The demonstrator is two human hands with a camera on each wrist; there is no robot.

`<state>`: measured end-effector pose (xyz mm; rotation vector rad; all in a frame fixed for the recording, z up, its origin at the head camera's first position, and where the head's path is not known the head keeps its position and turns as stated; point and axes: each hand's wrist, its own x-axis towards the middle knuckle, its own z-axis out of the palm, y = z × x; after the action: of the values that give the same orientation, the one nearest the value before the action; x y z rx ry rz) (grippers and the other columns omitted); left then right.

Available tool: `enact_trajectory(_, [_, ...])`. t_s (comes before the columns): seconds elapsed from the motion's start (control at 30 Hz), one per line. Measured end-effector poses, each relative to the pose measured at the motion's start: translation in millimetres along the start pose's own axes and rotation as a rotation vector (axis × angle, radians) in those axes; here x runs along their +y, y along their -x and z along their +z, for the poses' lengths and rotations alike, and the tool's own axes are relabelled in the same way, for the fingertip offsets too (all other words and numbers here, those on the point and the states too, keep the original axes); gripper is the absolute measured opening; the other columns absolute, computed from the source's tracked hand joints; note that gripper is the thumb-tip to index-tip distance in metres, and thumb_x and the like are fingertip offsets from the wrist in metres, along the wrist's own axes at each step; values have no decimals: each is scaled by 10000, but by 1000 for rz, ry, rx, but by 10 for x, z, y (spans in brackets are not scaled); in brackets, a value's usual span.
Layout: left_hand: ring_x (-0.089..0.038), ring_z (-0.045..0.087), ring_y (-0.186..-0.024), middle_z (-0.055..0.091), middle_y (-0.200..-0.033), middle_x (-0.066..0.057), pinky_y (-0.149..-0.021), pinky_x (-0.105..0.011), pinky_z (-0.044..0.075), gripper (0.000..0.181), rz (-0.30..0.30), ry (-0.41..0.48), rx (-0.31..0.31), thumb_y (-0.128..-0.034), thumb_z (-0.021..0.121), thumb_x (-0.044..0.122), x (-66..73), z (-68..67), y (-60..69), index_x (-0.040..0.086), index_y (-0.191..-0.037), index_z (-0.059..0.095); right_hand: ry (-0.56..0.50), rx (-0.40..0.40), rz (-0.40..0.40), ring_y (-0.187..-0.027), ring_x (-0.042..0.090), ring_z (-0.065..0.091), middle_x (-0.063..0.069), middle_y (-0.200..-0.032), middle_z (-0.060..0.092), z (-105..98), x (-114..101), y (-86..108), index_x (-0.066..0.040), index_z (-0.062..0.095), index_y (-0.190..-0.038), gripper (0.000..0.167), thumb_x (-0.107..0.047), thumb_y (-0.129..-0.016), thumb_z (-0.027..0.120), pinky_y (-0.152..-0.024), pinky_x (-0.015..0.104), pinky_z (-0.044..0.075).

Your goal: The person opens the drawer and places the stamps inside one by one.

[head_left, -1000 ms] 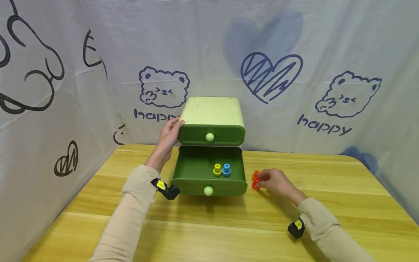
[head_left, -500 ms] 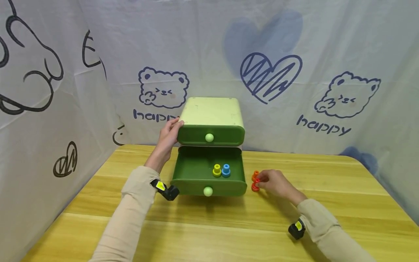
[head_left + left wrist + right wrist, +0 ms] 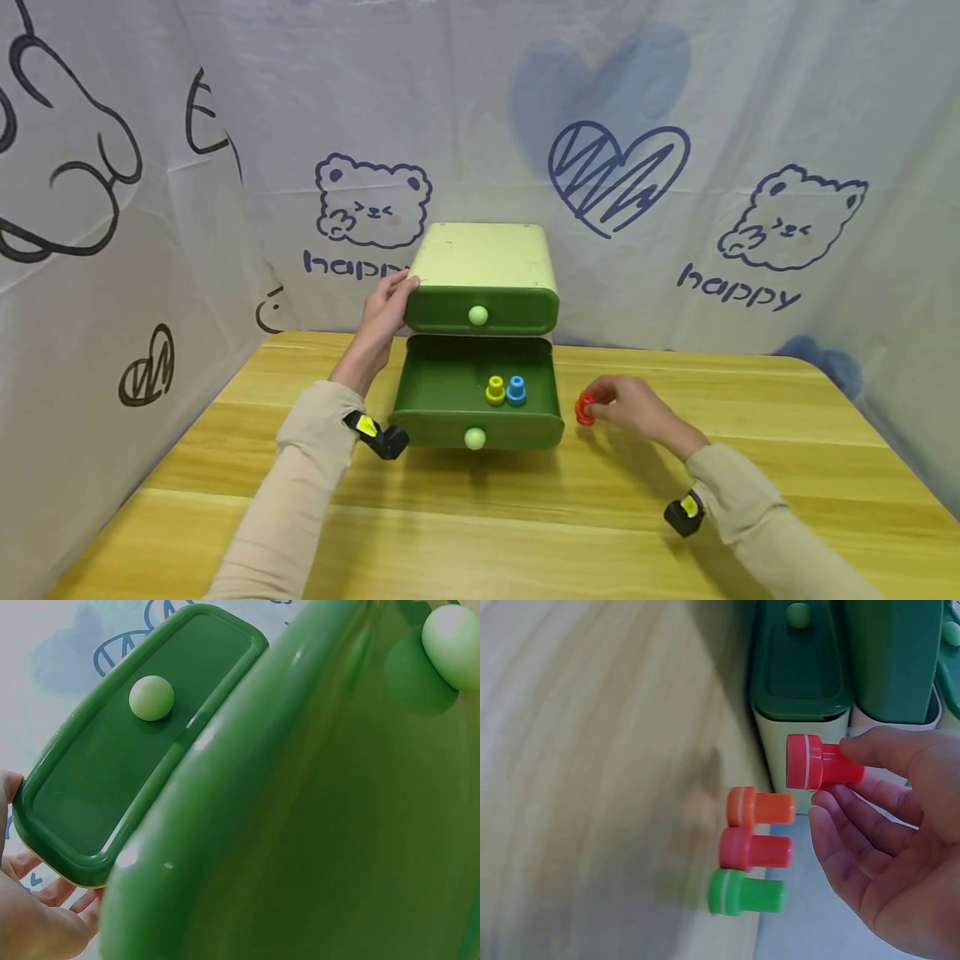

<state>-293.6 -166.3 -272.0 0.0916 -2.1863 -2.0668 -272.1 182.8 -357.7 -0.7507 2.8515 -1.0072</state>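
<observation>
Right fingers (image 3: pixel 892 799) | red peg (image 3: pixel 826 763) pinched between | seemingly off table (image 3: pixel 592 750)

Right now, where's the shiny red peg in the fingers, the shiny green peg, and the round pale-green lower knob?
Held shiny red peg (image 3: pixel 816 762): right wrist view, wide end.
Shiny green peg (image 3: pixel 748 893): right wrist view, side's middle.
Round pale-green lower knob (image 3: pixel 475 438): head view, front.

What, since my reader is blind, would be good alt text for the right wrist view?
A right hand pinches a red peg by its narrow end. Nearby, an orange peg, a pinkish peg and a green peg stand in a row on a wooden table, with green drawers at the top.
</observation>
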Motion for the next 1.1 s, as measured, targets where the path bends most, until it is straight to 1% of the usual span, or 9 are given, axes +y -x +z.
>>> enact_trajectory(0.2, [-274,468,-1204,396,-1458,-116,-1021,-388,392,578,2,1,-1,-986,505,354,-4,-7,2,125,-1492,348,-13,-4,-4,-784,187,619,49,-855,673,-99,-74,-21,17,685,-967,139,-67,-861,650,-637,310,513])
enact_trajectory(0.3, [-277,470,-1203,394,-1459,-119,-1020,-386,396,579,6,4,-2,-986,504,353,-10,-10,0,123,-1493,346,-11,-13,6,-796,196,614,50,-865,668,-159,-116,-32,15,684,-979,146,-76,-871,646,-648,327,519])
enact_trajectory(0.47, [-278,473,-1202,392,-1464,-122,-1018,-386,399,579,9,6,-5,-985,505,349,-9,-6,-4,119,-1492,345,28,-13,11,-798,197,603,43,-862,662,-275,-177,-80,7,686,-979,146,-83,-868,661,-691,352,517])
enact_trajectory(0.67, [-277,470,-1199,394,-1461,-122,-1019,-392,391,577,6,-2,0,-986,502,353,-7,-9,3,119,-1491,349,50,-54,3,-791,195,597,39,-860,660,-428,-283,-142,-2,680,-972,143,-103,-871,673,-707,360,516])
enact_trajectory(0.83, [-277,467,-1196,394,-1461,-127,-1019,-394,387,579,7,-10,3,-987,500,355,-11,-16,-2,114,-1490,349,38,-76,-4,-780,191,592,44,-859,663,-538,-399,-192,2,679,-979,154,-109,-873,671,-688,341,516])
enact_trajectory(0.97, [-277,469,-1198,394,-1462,-131,-1023,-391,389,575,7,-4,2,-988,501,346,-4,-13,-2,111,-1490,349,27,-99,-6,-771,188,600,44,-853,667,-595,-498,-233,3,677,-981,158,-106,-868,668,-697,341,526])
enact_trajectory(1.1, [-281,471,-1205,389,-1467,-133,-1029,-389,390,580,7,-7,0,-988,499,344,2,-6,-7,115,-1496,341,55,-120,-28,-767,187,600,36,-842,665,-626,-599,-278,-3,673,-977,148,-99,-866,658,-719,355,524])
